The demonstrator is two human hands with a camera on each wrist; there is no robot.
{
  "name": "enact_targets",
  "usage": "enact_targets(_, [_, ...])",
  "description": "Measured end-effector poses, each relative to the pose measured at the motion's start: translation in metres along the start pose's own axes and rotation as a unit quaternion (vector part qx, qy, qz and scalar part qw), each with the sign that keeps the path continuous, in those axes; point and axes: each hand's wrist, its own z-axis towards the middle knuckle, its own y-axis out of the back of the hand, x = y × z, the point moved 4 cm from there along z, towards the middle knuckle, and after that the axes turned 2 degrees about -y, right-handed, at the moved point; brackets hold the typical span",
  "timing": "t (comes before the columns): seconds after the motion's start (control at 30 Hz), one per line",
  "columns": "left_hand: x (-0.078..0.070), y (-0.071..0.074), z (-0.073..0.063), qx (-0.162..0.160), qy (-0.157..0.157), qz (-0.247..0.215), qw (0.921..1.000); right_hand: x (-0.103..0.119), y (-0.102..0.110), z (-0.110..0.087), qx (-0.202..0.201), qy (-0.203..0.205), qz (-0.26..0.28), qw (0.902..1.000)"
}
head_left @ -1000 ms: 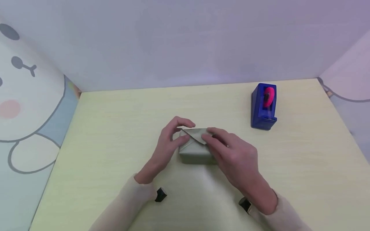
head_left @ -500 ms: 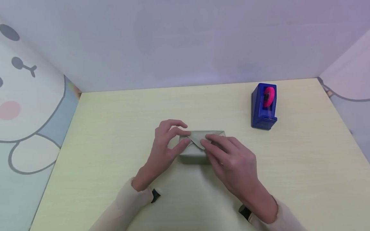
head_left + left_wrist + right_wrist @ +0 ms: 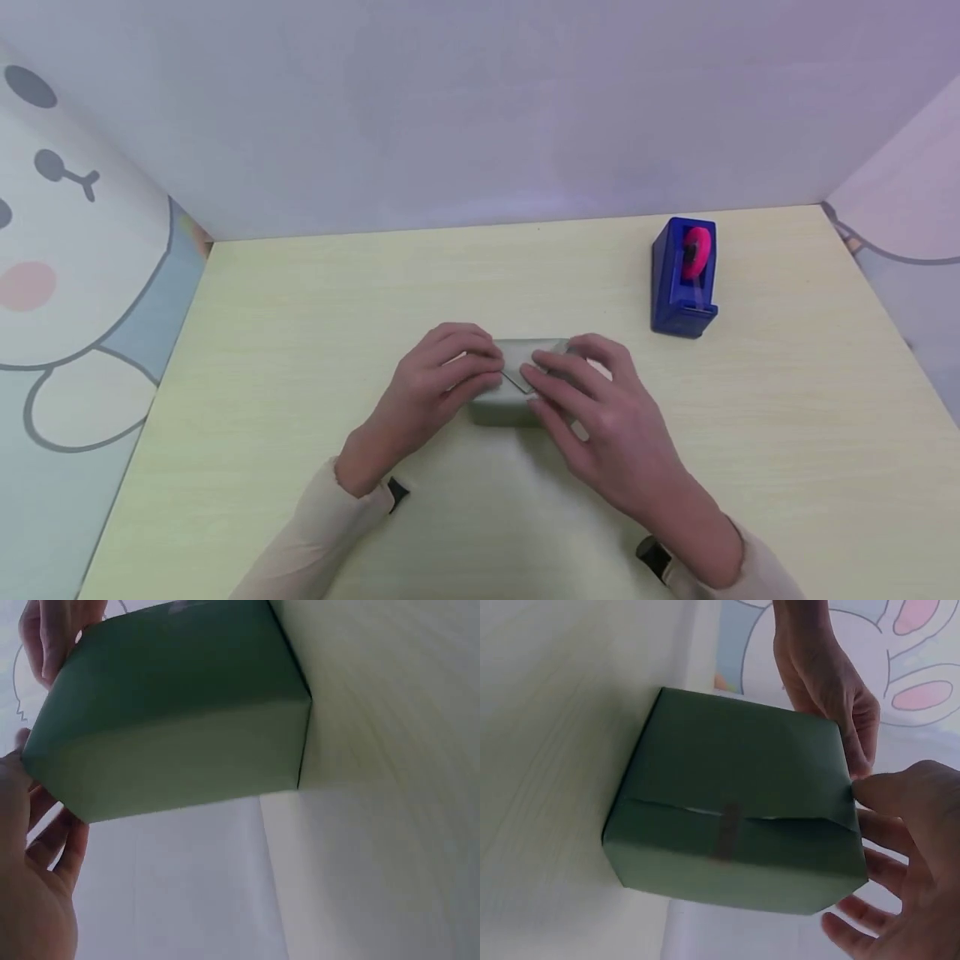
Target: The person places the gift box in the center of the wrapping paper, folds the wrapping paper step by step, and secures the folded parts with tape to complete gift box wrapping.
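A small box (image 3: 506, 410) wrapped in plain green paper stands on the table between both hands. On its top lies a folded, pointed paper flap (image 3: 517, 357). My left hand (image 3: 423, 383) rests its fingertips and thumb on the top at the left, beside the flap's edge. With slightly bent fingers my right hand (image 3: 618, 417) presses the flap near its point, one finger reaching toward the far right corner. The right wrist view shows a strip of tape (image 3: 727, 831) across a seam on the box's side. Smooth green sides of the box (image 3: 180, 705) fill the left wrist view.
A blue tape dispenser (image 3: 667, 292) with a pink roll (image 3: 697, 250) stands at the back right of the pale wooden table (image 3: 315, 292). Behind it rises a plain wall (image 3: 480, 108). A cartoon-printed panel (image 3: 90, 292) borders the left side.
My left fingers have come down together onto the box top. My right hand has spread, one finger reaching to the far right corner. The flap now lies flatter against the top.
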Motion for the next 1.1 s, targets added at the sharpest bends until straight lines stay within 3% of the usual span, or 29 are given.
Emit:
enact_targets(0.13, [-0.002, 0.002, -0.003, 0.054, -0.019, 0.049, 0.9972, -0.006, 0.0, -0.004, 0.015, 0.021, -0.001, 0.9997])
enact_targets(0.2, [-0.005, 0.002, -0.005, 0.066, -0.034, 0.078, 0.9941, -0.009, 0.001, -0.006, 0.009, 0.038, -0.002, 0.9992])
enact_targets(0.4, [-0.01, 0.0, -0.005, 0.05, -0.061, 0.112, 0.9906, -0.015, 0.004, -0.007, -0.076, 0.098, 0.02, 0.9921])
enact_targets(0.6, [-0.012, 0.0, -0.003, 0.055, -0.072, 0.133, 0.987, -0.022, 0.002, -0.012, -0.053, 0.039, 0.048, 0.9967])
enact_targets(0.7, [-0.013, 0.001, -0.003, 0.06, -0.079, 0.143, 0.9847, -0.023, 0.001, -0.013, -0.04, 0.03, 0.044, 0.9978])
enact_targets(0.9, [-0.016, 0.001, -0.002, 0.067, -0.1, 0.176, 0.9769, -0.018, 0.001, -0.011, -0.057, 0.068, 0.026, 0.9957])
enact_targets(1.1, [-0.019, 0.002, -0.002, 0.082, -0.107, 0.197, 0.9711, -0.011, -0.002, -0.012, -0.102, 0.132, 0.004, 0.986])
